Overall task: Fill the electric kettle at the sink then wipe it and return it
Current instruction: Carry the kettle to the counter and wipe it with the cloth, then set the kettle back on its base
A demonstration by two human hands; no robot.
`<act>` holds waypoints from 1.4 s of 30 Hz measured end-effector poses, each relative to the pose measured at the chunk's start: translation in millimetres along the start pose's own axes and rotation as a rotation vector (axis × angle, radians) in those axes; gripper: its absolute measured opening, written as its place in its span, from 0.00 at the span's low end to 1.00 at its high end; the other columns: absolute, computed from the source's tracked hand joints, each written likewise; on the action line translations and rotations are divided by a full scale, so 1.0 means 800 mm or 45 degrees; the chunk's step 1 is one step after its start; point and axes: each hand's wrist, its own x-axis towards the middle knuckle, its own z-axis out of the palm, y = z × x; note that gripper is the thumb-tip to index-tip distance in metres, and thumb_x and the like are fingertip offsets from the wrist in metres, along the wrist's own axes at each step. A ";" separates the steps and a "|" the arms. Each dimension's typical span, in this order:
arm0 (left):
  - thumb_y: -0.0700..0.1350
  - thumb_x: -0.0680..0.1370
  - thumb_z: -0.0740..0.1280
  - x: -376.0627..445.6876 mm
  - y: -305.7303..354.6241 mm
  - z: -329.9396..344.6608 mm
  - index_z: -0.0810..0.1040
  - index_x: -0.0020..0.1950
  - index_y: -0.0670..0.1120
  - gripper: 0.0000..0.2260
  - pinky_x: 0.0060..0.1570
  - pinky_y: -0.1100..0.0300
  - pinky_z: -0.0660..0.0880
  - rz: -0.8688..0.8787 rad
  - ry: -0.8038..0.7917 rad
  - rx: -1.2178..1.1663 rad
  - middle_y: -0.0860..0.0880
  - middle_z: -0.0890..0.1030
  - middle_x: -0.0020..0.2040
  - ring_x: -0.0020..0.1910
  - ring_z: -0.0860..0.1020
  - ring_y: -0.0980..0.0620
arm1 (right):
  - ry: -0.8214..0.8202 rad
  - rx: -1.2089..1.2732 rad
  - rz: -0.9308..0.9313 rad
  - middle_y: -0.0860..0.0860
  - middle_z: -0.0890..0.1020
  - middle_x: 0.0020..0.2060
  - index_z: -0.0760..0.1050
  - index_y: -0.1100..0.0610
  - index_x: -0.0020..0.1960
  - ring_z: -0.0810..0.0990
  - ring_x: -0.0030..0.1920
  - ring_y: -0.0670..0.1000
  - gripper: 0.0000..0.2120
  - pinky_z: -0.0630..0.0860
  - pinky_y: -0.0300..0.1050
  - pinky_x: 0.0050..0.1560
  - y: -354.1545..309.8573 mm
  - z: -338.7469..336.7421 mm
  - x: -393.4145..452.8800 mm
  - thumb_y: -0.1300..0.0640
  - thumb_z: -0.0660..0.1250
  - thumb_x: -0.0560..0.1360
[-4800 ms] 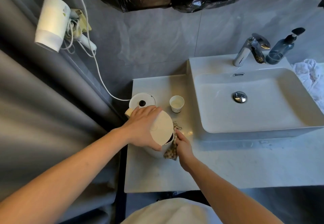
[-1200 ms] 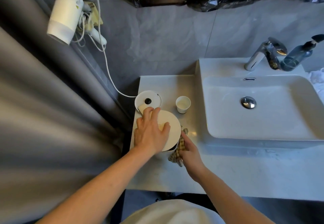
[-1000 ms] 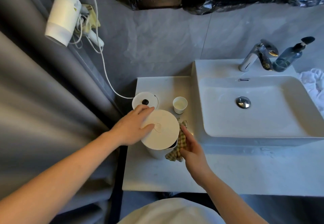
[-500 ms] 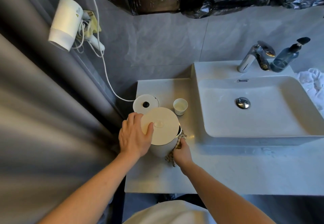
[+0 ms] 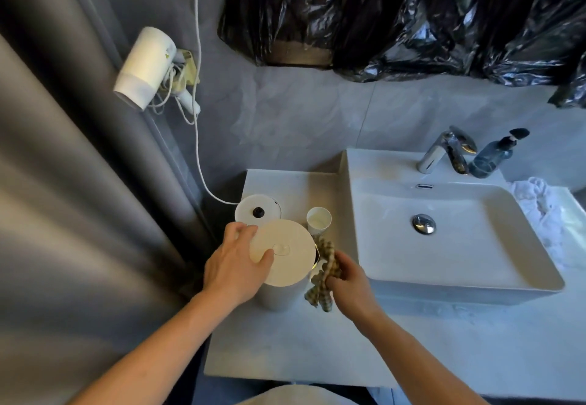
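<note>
wipe stage | my left hand [image 5: 236, 266] has slid back onto the lid's left edge, fingers spread flat | my right hand [image 5: 347, 281] grips checked cloth [image 5: 323, 277], now higher against kettle [image 5: 282, 258] side | kettle on bench [image 5: 317, 350], just before its power base [image 5: 257, 211]; return pending

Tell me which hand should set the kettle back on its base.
Left, probably. The left hand already rests on the kettle lid, nearest the base; the right hand is busy gripping the checked cloth.
</note>
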 end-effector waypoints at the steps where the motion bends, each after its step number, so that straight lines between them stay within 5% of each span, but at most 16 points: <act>1: 0.61 0.76 0.65 -0.001 0.012 -0.009 0.69 0.72 0.57 0.25 0.55 0.52 0.76 0.083 0.026 -0.013 0.59 0.63 0.71 0.58 0.78 0.48 | 0.014 0.005 -0.045 0.56 0.87 0.46 0.79 0.46 0.62 0.88 0.43 0.48 0.29 0.84 0.44 0.44 -0.012 -0.007 -0.004 0.74 0.57 0.74; 4: 0.62 0.72 0.69 -0.004 0.058 -0.030 0.75 0.63 0.61 0.20 0.51 0.58 0.73 0.341 0.017 -0.120 0.64 0.68 0.63 0.52 0.76 0.55 | 0.082 0.008 -0.216 0.48 0.87 0.50 0.79 0.47 0.64 0.85 0.52 0.48 0.26 0.81 0.48 0.57 -0.045 -0.027 -0.012 0.72 0.61 0.75; 9: 0.68 0.67 0.67 -0.003 0.131 -0.033 0.78 0.50 0.59 0.18 0.50 0.58 0.72 0.648 -0.075 -0.081 0.61 0.80 0.47 0.47 0.75 0.57 | 0.203 0.264 -0.369 0.47 0.86 0.55 0.77 0.52 0.62 0.87 0.54 0.50 0.18 0.82 0.56 0.58 -0.092 -0.050 -0.015 0.70 0.66 0.78; 12: 0.60 0.71 0.68 0.012 0.156 -0.030 0.77 0.41 0.53 0.11 0.46 0.54 0.74 0.707 -0.013 -0.095 0.55 0.81 0.38 0.41 0.76 0.51 | 0.259 0.358 -0.349 0.49 0.86 0.57 0.77 0.49 0.62 0.87 0.54 0.52 0.17 0.82 0.58 0.58 -0.102 -0.063 -0.008 0.66 0.69 0.79; 15: 0.51 0.75 0.65 0.037 0.169 -0.035 0.80 0.46 0.56 0.04 0.49 0.54 0.74 0.729 0.004 -0.070 0.55 0.81 0.40 0.45 0.76 0.50 | 0.268 0.380 -0.289 0.50 0.86 0.56 0.75 0.48 0.62 0.88 0.52 0.51 0.14 0.84 0.55 0.55 -0.104 -0.087 -0.004 0.60 0.71 0.79; 18: 0.56 0.77 0.66 0.059 0.184 -0.054 0.78 0.58 0.63 0.10 0.49 0.53 0.77 0.770 -0.136 -0.113 0.57 0.83 0.47 0.48 0.78 0.52 | 0.330 0.187 -0.198 0.52 0.85 0.55 0.72 0.49 0.66 0.88 0.48 0.52 0.18 0.85 0.57 0.51 -0.090 -0.119 0.005 0.54 0.72 0.78; 22: 0.56 0.78 0.66 0.085 0.218 -0.071 0.81 0.58 0.61 0.10 0.52 0.51 0.80 0.846 -0.346 -0.203 0.59 0.85 0.51 0.51 0.81 0.56 | 0.193 -0.168 -0.134 0.52 0.80 0.55 0.69 0.40 0.70 0.86 0.48 0.51 0.23 0.84 0.45 0.44 -0.077 -0.147 0.029 0.48 0.71 0.78; 26: 0.55 0.80 0.65 0.116 0.242 -0.072 0.83 0.55 0.59 0.09 0.52 0.55 0.80 0.790 -0.497 -0.315 0.60 0.85 0.51 0.51 0.81 0.58 | -0.032 -0.119 -0.060 0.46 0.83 0.60 0.83 0.45 0.54 0.84 0.55 0.45 0.05 0.82 0.49 0.59 -0.079 -0.162 0.067 0.49 0.70 0.79; 29: 0.54 0.81 0.65 0.148 0.248 -0.065 0.84 0.55 0.56 0.09 0.51 0.58 0.77 0.703 -0.444 -0.447 0.59 0.84 0.51 0.51 0.81 0.58 | -0.073 -0.002 -0.080 0.44 0.83 0.61 0.82 0.50 0.56 0.83 0.59 0.45 0.06 0.79 0.53 0.65 -0.087 -0.179 0.095 0.53 0.71 0.79; 31: 0.53 0.82 0.66 0.169 0.251 -0.057 0.84 0.54 0.54 0.08 0.50 0.60 0.76 0.662 -0.458 -0.536 0.57 0.85 0.50 0.51 0.81 0.57 | -0.122 0.065 -0.100 0.43 0.82 0.63 0.77 0.46 0.65 0.83 0.59 0.46 0.17 0.77 0.56 0.66 -0.095 -0.188 0.111 0.53 0.74 0.77; 33: 0.50 0.82 0.66 0.188 0.259 -0.048 0.84 0.53 0.52 0.07 0.49 0.61 0.75 0.641 -0.480 -0.630 0.54 0.85 0.49 0.51 0.82 0.55 | -0.112 0.025 -0.146 0.42 0.82 0.63 0.74 0.43 0.69 0.85 0.58 0.46 0.23 0.78 0.55 0.65 -0.104 -0.193 0.129 0.53 0.75 0.76; 37: 0.47 0.82 0.66 0.234 0.278 -0.025 0.83 0.51 0.51 0.06 0.48 0.60 0.76 0.561 -0.416 -0.750 0.52 0.85 0.49 0.52 0.82 0.52 | 0.153 -0.189 -0.217 0.44 0.88 0.48 0.84 0.48 0.54 0.88 0.47 0.47 0.07 0.83 0.56 0.57 -0.115 -0.211 0.177 0.50 0.72 0.77; 42: 0.47 0.80 0.66 0.300 0.280 0.032 0.83 0.47 0.53 0.07 0.45 0.56 0.76 0.325 -0.309 -0.479 0.50 0.85 0.46 0.48 0.82 0.48 | 0.343 -0.379 -0.168 0.45 0.87 0.43 0.84 0.49 0.50 0.85 0.38 0.42 0.04 0.83 0.42 0.44 -0.119 -0.251 0.245 0.52 0.72 0.77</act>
